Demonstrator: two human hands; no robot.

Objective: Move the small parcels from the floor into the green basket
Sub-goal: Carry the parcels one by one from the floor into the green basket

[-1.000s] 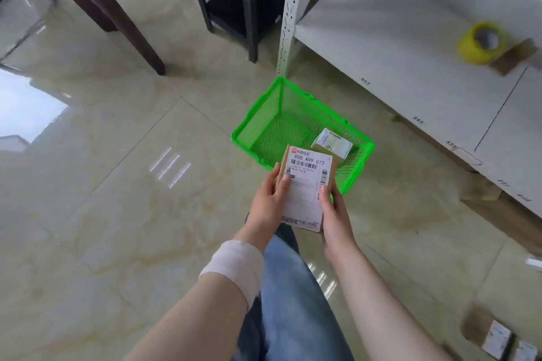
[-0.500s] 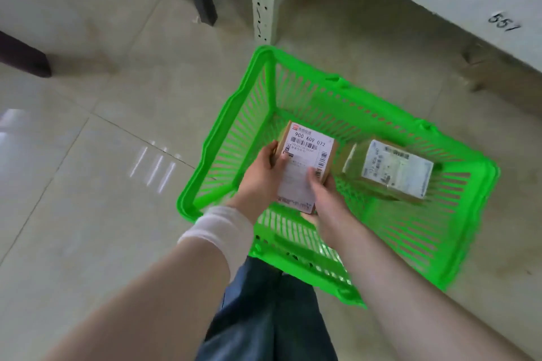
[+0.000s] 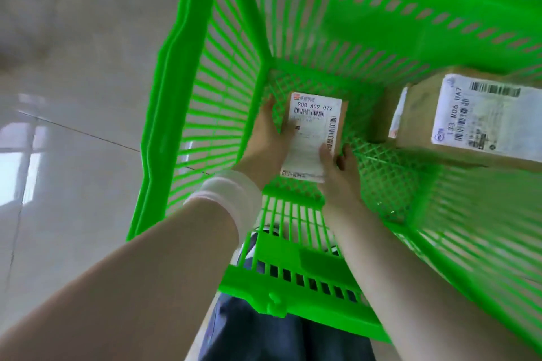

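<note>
small parcel [image 3: 315, 126] is low inside the green basket [image 3: 176, 97], by its mesh floor. my grip is two-handed: left hand [image 3: 265, 141] and right hand [image 3: 340, 173] pinch its long edges. it seems light, stiff cardboard, so the edges suit.

Two labelled parcels [image 3: 315, 129] inside green basket [image 3: 164, 102]

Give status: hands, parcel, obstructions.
Left hand and right hand grip small brown white-labelled cardboard parcel, low inside green plastic basket. Larger labelled cardboard box right of it, apart.
</note>
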